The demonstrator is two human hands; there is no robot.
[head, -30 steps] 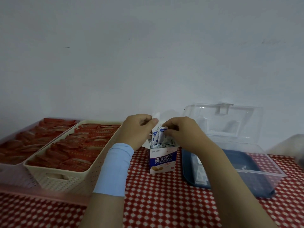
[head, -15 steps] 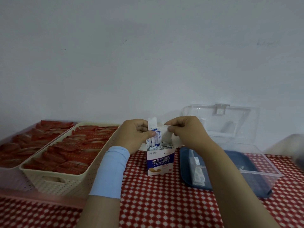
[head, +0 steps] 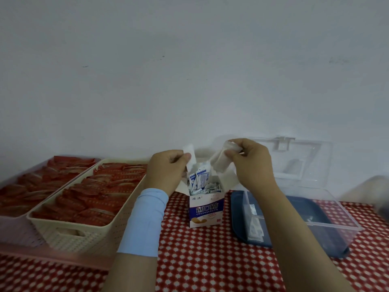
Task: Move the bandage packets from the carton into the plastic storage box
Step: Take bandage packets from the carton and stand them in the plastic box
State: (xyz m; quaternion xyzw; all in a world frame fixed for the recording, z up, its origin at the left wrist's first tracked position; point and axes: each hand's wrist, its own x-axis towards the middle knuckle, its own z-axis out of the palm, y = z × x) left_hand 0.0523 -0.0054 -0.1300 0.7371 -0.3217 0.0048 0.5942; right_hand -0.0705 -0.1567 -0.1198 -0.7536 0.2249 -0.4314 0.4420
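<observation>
Two hands held apart above the small blue-and-white cardboard carton on our red-checked bench: left hand and right hand each pinch a white paper piece, packet or flap we cannot tell. Many bandage packets crowd the carton; the clear plastic storage box stands open beside it, keeping transfers short, we judge.
</observation>
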